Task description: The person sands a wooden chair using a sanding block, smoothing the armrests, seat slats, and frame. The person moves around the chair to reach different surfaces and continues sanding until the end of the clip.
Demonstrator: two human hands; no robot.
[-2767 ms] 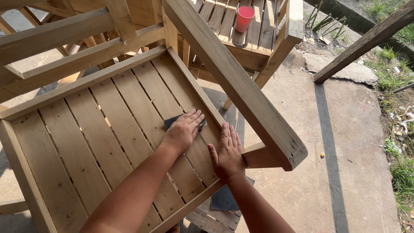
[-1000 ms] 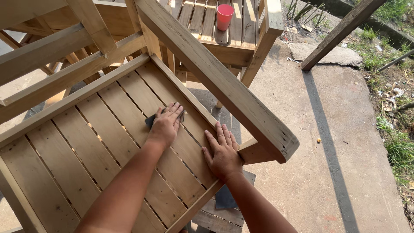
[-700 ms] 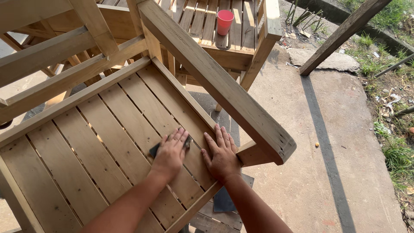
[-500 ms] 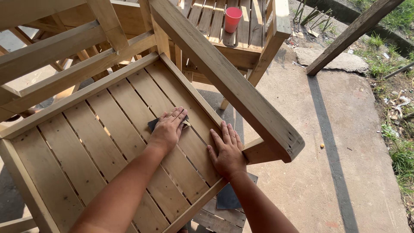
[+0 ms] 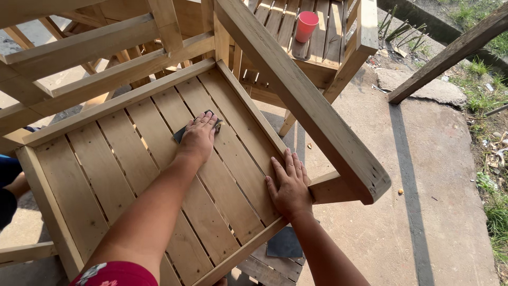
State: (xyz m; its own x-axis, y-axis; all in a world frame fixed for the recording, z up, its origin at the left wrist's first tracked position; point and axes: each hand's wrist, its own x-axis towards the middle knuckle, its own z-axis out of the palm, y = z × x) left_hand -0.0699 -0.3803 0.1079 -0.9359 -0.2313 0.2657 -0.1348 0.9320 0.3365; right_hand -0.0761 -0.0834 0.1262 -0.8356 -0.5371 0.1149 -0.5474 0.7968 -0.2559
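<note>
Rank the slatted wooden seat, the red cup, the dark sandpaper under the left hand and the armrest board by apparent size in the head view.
1. Slatted wooden seat
2. Armrest board
3 and 4. Red cup and dark sandpaper: unsure. The left hand covers most of the sandpaper, and the cup sits farther away.

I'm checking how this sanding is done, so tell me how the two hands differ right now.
The left hand presses a dark sheet of sandpaper onto a seat slat, while the right hand holds nothing. The left hand lies mid-seat; the right hand rests by the seat's edge near the armrest, fingers spread. Both lie palm-down on the wooden chair.
</note>
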